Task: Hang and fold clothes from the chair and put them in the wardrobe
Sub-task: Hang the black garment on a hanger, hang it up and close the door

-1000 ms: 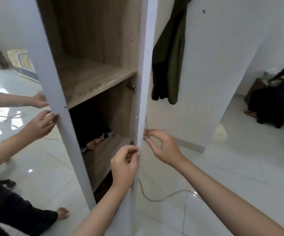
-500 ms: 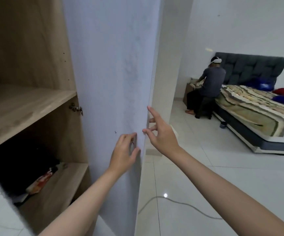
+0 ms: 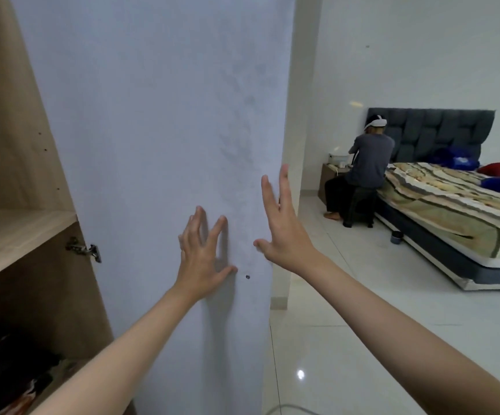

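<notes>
Both hands have spread flat since half a second ago: the left hand [image 3: 204,259] is pressing the white wardrobe door [image 3: 153,145], the right hand [image 3: 281,226] is reaching past its edge, fingers straight. The wardrobe [image 3: 9,163] is standing open at left, wooden shelf [image 3: 18,235] showing. Beyond, a person [image 3: 365,169] is sitting beside a bed [image 3: 452,211] on the glossy tiled floor [image 3: 362,324]. No writing is readable.

We are reaching both bare arms forward. Our left hand [image 3: 202,259] is spreading its fingers wide, palm facing away. Our right hand [image 3: 284,229] is holding higher, fingers straight and pointing up, thumb stretched out leftward.
</notes>
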{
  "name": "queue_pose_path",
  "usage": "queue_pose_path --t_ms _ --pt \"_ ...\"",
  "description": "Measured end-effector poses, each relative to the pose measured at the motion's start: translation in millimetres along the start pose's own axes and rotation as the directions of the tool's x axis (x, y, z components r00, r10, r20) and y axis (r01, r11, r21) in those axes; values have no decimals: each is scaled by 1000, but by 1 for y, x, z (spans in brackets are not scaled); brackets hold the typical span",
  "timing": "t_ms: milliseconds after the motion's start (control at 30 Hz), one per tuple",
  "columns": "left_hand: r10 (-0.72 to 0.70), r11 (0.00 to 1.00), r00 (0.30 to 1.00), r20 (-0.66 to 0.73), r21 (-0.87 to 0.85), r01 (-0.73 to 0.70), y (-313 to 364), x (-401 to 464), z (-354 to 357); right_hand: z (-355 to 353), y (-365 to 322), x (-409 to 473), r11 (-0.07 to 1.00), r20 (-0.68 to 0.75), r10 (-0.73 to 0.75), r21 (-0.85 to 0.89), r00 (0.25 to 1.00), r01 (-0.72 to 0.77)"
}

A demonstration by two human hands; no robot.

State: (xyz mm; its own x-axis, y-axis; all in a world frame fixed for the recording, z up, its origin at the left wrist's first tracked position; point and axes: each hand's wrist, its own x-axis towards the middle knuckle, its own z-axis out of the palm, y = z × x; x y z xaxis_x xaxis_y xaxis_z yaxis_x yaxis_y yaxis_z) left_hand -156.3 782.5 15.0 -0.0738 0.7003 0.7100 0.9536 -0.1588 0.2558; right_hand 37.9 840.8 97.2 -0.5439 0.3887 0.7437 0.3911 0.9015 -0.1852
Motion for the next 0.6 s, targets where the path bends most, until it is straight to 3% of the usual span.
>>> queue_pose_path --t_ms 333,600 --pt "-185 955 982 36 244 171 -38 56 30 61 72 64 991 -52 128 36 990 -127" --pt "-158 924 987 -24 349 157 -60 74 45 85 98 96 989 -27 138 57 990 -137"
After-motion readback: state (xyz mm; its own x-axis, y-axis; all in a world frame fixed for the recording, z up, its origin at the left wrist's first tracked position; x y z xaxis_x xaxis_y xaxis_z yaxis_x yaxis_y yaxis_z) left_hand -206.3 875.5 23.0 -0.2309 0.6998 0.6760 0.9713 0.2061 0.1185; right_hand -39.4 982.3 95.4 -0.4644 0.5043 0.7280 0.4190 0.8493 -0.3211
